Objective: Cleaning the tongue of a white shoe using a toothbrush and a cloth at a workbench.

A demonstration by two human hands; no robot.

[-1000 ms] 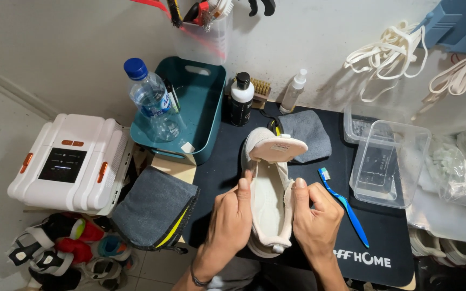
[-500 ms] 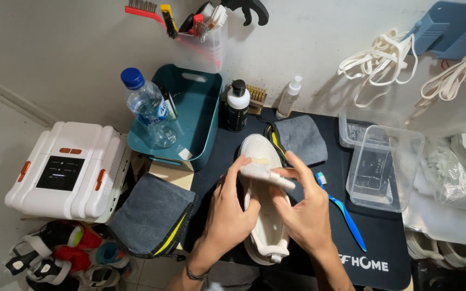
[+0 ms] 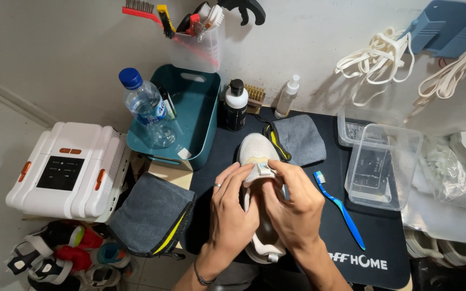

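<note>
A white sneaker [image 3: 255, 149] lies lengthwise on the black mat [image 3: 330, 226], toe pointing away from me. My left hand [image 3: 232, 214] grips its left side and the tongue area. My right hand [image 3: 295, 205] covers the right side, fingers pinching the pale tongue or insole piece near the shoe's opening. The heel shows between my wrists at the mat's near edge. A blue toothbrush [image 3: 342, 208] lies just right of my right hand.
A grey cloth [image 3: 299, 139] lies behind the shoe, another grey cloth [image 3: 152, 214] hangs left of the mat. A teal bin [image 3: 200, 118] with a water bottle [image 3: 145, 108], a black bottle [image 3: 236, 105], spray bottle [image 3: 287, 97], clear boxes [image 3: 379, 165] and a white machine [image 3: 67, 170] surround it.
Both hands slid up from the shoe's middle toward its opening, and the pale piece that stood raised near the toe is now pressed down under my fingers.
</note>
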